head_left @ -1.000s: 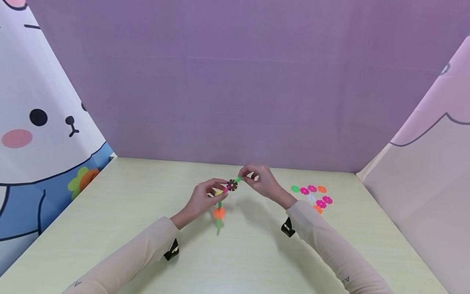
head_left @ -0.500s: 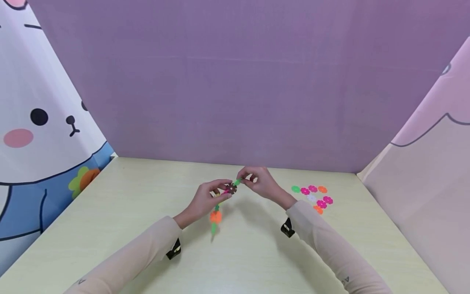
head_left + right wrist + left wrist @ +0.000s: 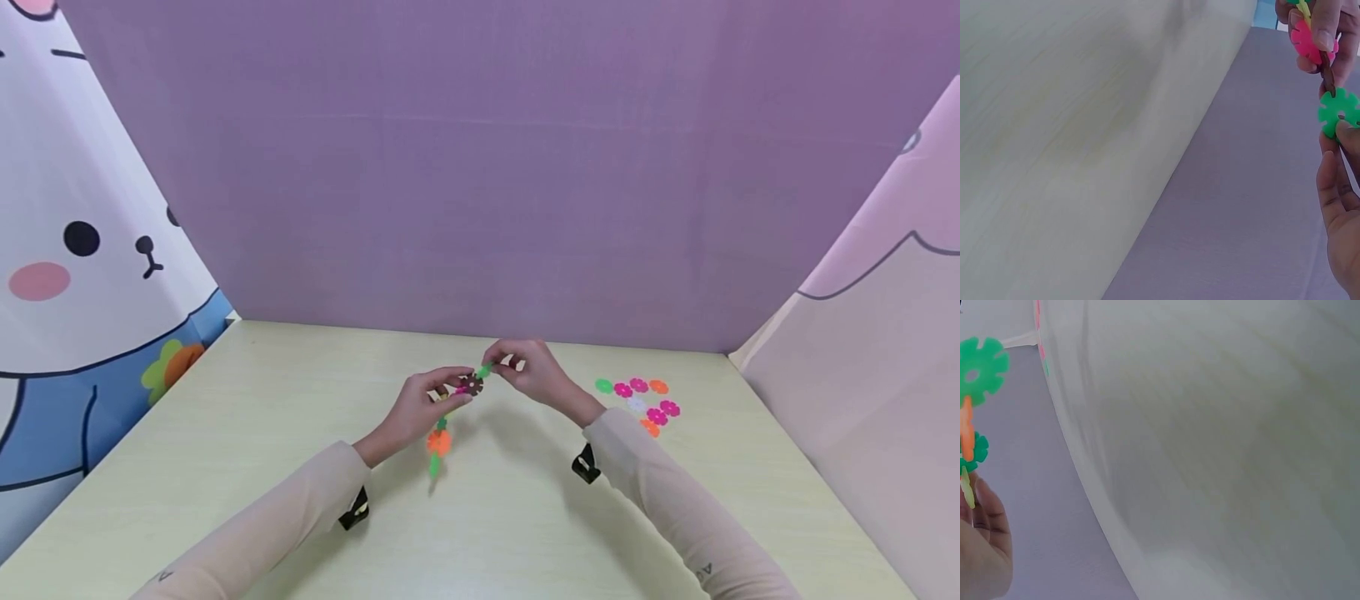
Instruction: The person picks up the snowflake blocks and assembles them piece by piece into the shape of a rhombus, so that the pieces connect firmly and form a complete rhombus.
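Note:
My left hand (image 3: 412,408) pinches a chain of plastic notched snowflake discs, with its thumb over the pink disc (image 3: 1302,39) in the right wrist view. A brown disc (image 3: 473,384) sticks out past those fingertips. Between thumb and fingers, my right hand (image 3: 534,377) holds a green disc (image 3: 1330,111), whose edge meets the brown disc's edge. Below the left hand the chain hangs over the table: a yellow disc (image 3: 967,489), a dark green disc (image 3: 982,449), an orange disc (image 3: 438,443) and a light green disc (image 3: 990,365) at its end.
Several loose discs lie right of the right forearm, among them a green one (image 3: 604,386), a white one (image 3: 637,405) and an orange one (image 3: 658,387). The pale table (image 3: 300,367) ends at a purple backdrop (image 3: 480,208), with printed cloth at both sides.
My left hand has moved slightly right, bringing the brown disc against the green one. The chain's hanging end has swung a little left. The right hand has barely shifted.

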The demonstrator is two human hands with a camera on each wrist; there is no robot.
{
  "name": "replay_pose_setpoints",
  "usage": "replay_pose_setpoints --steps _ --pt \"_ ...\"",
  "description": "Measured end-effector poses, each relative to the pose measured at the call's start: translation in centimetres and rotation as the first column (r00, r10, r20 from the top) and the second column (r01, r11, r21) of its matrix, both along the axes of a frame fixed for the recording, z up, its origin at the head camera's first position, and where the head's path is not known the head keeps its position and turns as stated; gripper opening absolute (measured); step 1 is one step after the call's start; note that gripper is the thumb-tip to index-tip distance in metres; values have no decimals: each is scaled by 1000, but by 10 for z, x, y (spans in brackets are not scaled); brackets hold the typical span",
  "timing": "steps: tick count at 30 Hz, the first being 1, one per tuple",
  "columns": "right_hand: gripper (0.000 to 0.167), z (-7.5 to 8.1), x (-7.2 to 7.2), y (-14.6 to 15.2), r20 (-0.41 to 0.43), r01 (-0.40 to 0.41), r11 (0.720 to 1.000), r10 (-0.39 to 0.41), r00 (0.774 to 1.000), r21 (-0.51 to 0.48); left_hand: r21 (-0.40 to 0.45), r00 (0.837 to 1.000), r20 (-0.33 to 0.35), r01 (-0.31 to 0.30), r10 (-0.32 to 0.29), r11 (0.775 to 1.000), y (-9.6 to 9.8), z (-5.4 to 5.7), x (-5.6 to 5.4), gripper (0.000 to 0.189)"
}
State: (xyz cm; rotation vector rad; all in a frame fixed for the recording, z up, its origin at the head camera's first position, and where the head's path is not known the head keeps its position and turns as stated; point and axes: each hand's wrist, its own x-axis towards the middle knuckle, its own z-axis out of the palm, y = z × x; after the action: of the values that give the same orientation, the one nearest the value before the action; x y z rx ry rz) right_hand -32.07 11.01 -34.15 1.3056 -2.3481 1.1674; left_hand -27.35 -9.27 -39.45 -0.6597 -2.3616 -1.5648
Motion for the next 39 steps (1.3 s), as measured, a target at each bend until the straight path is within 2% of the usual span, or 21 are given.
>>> replay_pose_setpoints --steps 3,10,15,17,22,24,27,34,39 --pt "12 2 2 -2 9 4 1000 -4 1000 -11 0 1000 -2 -5 5 1000 -1 1 1 36" --pt "11 20 25 -6 -28 -24 999 23 999 -27 -23 1000 -16 13 -13 1000 -3 1 2 36" --pt "12 21 29 -7 -42 -34 999 32 999 -35 -36 999 -26 26 -27 999 -3 0 3 36" --pt "12 19 29 -7 -37 -36 999 34 999 -38 -45 999 -21 33 -34 998 -2 8 9 36" --pt "13 18 31 -8 -35 -34 998 32 999 -50 -50 999 -20 37 -38 998 -2 7 9 35" --pt "13 17 31 -7 -33 -33 998 32 999 -52 -50 999 -22 34 -36 998 -3 -1 4 36" --pt "12 17 31 -7 -16 -37 998 37 999 -49 -56 999 -3 42 -42 998 -1 3 7 35" --pt "12 17 31 -6 43 -49 998 51 998 -36 -65 997 2 76 -76 995 0 25 25 33" --pt "11 17 31 -6 73 -52 998 54 996 -27 -72 997 5 81 -81 994 -1 28 27 33"
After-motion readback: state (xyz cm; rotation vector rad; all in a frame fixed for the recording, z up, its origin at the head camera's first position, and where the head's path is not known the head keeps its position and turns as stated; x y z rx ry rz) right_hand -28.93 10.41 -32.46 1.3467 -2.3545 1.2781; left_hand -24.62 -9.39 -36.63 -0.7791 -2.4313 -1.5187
